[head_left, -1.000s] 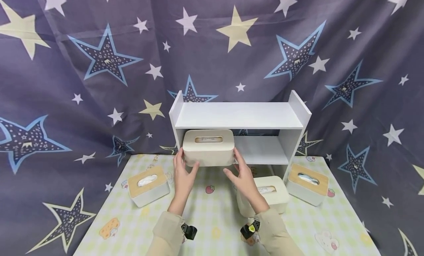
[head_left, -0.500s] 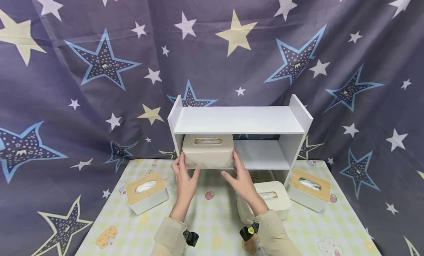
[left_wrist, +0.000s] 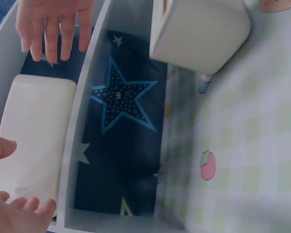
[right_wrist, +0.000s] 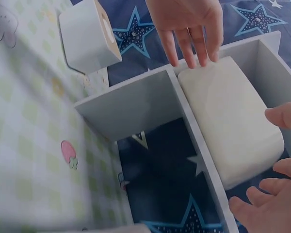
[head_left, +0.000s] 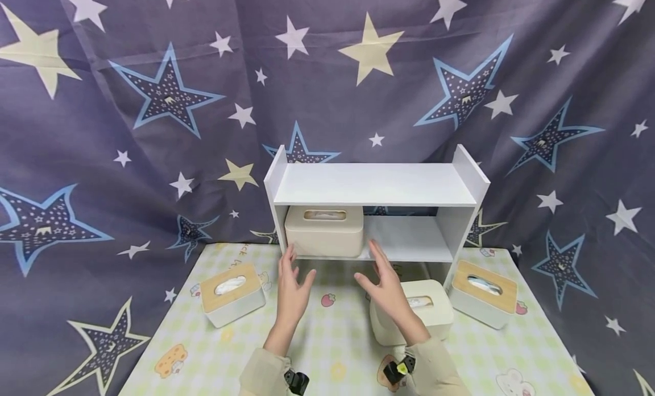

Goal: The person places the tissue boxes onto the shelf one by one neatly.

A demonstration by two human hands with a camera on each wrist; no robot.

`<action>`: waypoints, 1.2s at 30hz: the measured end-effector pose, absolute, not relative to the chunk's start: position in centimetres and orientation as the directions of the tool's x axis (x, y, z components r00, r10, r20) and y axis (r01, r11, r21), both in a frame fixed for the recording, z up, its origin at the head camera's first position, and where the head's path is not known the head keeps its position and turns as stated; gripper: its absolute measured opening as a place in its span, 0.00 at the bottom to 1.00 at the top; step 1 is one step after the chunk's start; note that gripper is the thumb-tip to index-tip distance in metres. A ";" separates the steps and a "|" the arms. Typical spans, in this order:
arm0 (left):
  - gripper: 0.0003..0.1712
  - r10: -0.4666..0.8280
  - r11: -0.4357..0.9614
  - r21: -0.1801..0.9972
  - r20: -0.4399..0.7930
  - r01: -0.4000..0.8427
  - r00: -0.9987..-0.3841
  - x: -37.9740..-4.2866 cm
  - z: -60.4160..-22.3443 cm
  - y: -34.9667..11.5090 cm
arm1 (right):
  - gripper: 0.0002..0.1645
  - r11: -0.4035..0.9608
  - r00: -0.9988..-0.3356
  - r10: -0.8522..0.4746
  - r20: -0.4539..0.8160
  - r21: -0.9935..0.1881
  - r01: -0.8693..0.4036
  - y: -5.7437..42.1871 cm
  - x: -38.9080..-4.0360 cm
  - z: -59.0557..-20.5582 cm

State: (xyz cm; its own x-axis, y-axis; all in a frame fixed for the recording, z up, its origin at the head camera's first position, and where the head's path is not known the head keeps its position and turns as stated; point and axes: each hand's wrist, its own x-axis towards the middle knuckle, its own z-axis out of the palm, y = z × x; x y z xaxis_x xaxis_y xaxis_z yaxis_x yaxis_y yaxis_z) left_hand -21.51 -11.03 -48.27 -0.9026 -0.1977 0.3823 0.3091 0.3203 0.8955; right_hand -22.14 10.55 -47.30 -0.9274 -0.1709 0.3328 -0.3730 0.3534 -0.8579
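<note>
A cream tissue box (head_left: 324, 236) sits in the left part of the middle level of the white shelf (head_left: 373, 182), close to its left side panel. My left hand (head_left: 293, 291) is just in front of the box's left end, fingers extended and thumb apart. On the other side, my right hand (head_left: 386, 288) hovers off the box's right end with straight fingers and holds nothing. The right wrist view shows the box's smooth front face (right_wrist: 233, 121) between both hands. A second cream tissue box (head_left: 427, 310) stands on the table, partly hidden behind my right forearm.
A white tissue box with a wooden lid (head_left: 232, 293) stands on the table at left, and a similar wooden-lidded box (head_left: 483, 293) is at right beside the shelf's leg. A green checked cloth (head_left: 327, 333) covers the table. A starry curtain (head_left: 204, 151) hangs behind.
The cream tissue box has gone slightly deeper into the shelf. Both hands have let go of its ends and drawn back towards the person, the right one moving outward. The camera view shifts slightly.
</note>
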 end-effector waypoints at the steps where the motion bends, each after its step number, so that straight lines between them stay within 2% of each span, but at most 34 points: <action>1: 0.44 -0.194 0.318 0.898 0.376 0.305 -0.906 -21.3 -48.4 -10.9 | 0.47 0.359 -0.927 -0.164 0.337 -0.855 -0.374 10.9 -22.0 -47.5; 13: 0.38 -0.098 0.293 0.909 0.336 0.295 -0.937 -20.0 -51.6 -8.4 | 0.38 0.424 -0.926 -0.085 0.368 -0.827 -0.368 15.2 -20.4 -49.5; 19: 0.33 -0.059 0.335 0.910 0.279 0.244 -0.959 -19.0 -53.3 -6.6 | 0.35 0.459 -0.942 -0.025 0.334 -0.834 -0.308 17.6 -19.2 -50.7; 24: 0.30 -0.008 0.300 0.926 0.244 0.231 -0.970 -18.4 -54.4 -5.2 | 0.32 0.506 -0.943 0.049 0.329 -0.822 -0.260 19.5 -17.9 -51.3; 31: 0.31 0.047 0.258 0.947 0.186 0.192 -0.981 -18.0 -55.4 -3.6 | 0.29 0.554 -0.922 0.166 0.350 -0.806 -0.206 21.8 -16.4 -51.5; 36: 0.35 0.078 0.222 0.963 0.136 0.150 -0.988 -17.5 -56.2 -2.6 | 0.28 0.539 -0.906 0.221 0.362 -0.819 -0.196 23.0 -15.9 -52.5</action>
State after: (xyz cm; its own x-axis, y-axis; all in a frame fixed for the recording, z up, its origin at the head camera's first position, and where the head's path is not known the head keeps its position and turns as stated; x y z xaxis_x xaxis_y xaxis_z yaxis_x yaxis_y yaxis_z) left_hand -17.48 -2.56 -56.23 -0.9877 0.0781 0.1356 0.1499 0.2222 0.9634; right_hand -15.86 22.95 -52.53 -0.9056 0.2207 0.3622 -0.1963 0.5389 -0.8192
